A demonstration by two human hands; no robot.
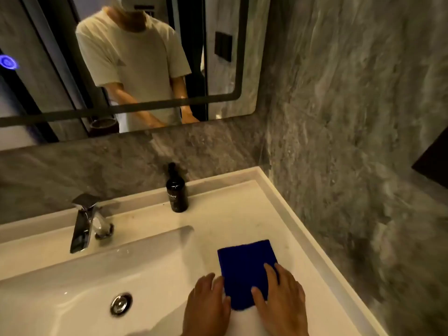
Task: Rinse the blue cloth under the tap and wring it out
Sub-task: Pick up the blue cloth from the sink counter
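**Bathroom sink, both hands on a folded blue cloth**

Pale stone bench (242,209) with a sunken white basin (72,287) fills the lower view, hemmed by grey marbled walls.

Nearest, at 6 o'clock, two bare hands reach in from the bottom edge. The left hand (206,306) lies palm down, fingers spread, its fingertips touching the cloth's left edge. The right hand (281,299) lies flat too, its fingers resting on the cloth's near right corner. Neither grip pinches; both hands press or steady the fabric, probably gathering it for a lift.

The blue cloth (244,265) sits folded into a neat rectangle on the dry bench, just right of the basin, at about 5 o'clock. It looks dry and unrinsed, so the task appears barely started.

Left of the hands, at 7 o'clock, a chrome drain plug (121,303) sits in the basin floor.

Farther off, at 9 o'clock, a chrome tap (84,224) leans over the basin; no water is visible. The cloth lies well apart from it and must travel leftward.

Beyond, near 12 o'clock, a dark pump bottle (177,192) stands upright on the bench's back ledge, out of the way.

Farthest, a wall mirror (218,69) reflects a person in a pale T-shirt.
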